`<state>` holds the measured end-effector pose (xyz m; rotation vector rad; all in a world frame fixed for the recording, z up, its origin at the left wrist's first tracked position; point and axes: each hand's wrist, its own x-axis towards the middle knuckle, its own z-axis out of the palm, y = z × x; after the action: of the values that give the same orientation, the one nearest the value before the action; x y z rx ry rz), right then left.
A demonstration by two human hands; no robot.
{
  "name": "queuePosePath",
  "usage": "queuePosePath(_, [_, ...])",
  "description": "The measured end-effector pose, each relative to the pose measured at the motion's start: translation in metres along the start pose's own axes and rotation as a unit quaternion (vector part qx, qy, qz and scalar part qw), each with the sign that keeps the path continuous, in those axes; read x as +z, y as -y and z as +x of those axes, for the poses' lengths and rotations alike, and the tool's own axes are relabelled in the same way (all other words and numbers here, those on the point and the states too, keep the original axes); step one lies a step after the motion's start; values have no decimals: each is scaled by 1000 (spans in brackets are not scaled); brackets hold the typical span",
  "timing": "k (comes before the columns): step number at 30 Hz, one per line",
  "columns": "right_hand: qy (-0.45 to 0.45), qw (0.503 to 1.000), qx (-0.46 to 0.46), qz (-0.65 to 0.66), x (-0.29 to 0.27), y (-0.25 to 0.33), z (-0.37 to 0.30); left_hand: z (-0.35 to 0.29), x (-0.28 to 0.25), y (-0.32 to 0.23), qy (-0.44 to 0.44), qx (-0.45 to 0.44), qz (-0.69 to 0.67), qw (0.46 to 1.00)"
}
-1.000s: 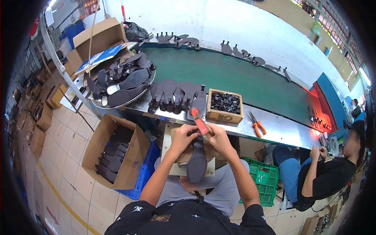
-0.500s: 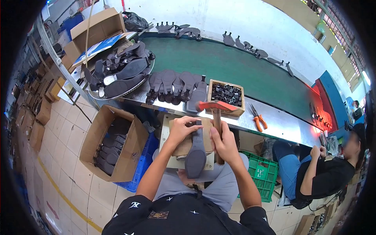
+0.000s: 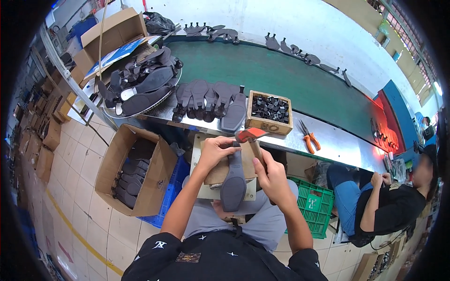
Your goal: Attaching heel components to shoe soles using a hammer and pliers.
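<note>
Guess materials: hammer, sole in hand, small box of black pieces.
Hammer head: probably painted metal, red coat. Handle: likely wood, dull tan. Sole: perhaps rubber or plastic, matte grey, moulded lines. Small box: apparently wood, dull brown plank-like walls.

A long green belt [image 3: 262,70] lies at 1 o'clock, with a white wall [image 3: 286,23] behind it. A black bag [image 3: 159,23] sits at 11 o'clock. Orange-handled pliers [image 3: 309,142] lie at 3 o'clock. At 4 o'clock are a green crate [image 3: 304,220] and, further out, a person [image 3: 391,208] in a black top. A yellow line [image 3: 82,239] crosses the floor [image 3: 79,210] at 8 o'clock
</note>
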<state>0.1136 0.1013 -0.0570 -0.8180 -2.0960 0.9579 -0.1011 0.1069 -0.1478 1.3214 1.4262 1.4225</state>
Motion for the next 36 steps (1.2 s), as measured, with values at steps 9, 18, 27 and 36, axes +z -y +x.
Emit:
queuePosePath(9, [26,999,11,-30,-12,2,6,-4,3,-4,-2,9,29,1000])
queuePosePath(18, [-92,961,-197,-170,-3,-1,-17,-22,0,-1,-20,136,316,939])
queuePosePath(27, [-86,993,29,82,-40,69,-21,-20,-2,-5,-7,106,331,938])
queuePosePath(36, [-102,995,13,-8,-17,7,-1,-21,-3,2,15,208,294,933])
